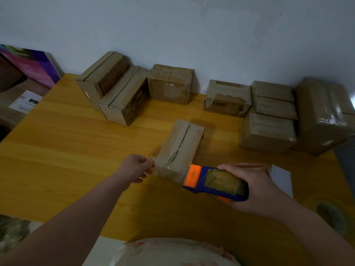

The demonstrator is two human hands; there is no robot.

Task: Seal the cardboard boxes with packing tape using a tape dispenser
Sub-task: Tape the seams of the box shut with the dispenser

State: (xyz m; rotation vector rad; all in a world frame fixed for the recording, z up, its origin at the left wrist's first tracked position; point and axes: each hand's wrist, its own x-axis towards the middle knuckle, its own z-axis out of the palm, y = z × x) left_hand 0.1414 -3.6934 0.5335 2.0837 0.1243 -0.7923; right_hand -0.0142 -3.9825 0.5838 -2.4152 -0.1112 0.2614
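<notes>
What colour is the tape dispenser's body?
Blue with orange parts on the tape dispenser, seen in the head view.

One cardboard box (pixel 180 150) sits mid-table (pixel 76 150), with the left hand (pixel 136 167) at its near-left corner and the tape dispenser (pixel 213 181) — held in the right hand (pixel 255 187) — at its near-right. Far behind, along the wall (pixel 192 35), stand more boxes — three at left (pixel 119 89), a stacked cluster at right (pixel 278 114).

Perhaps a home packing table (pixel 76 143), boxes (pixel 171 83).
</notes>
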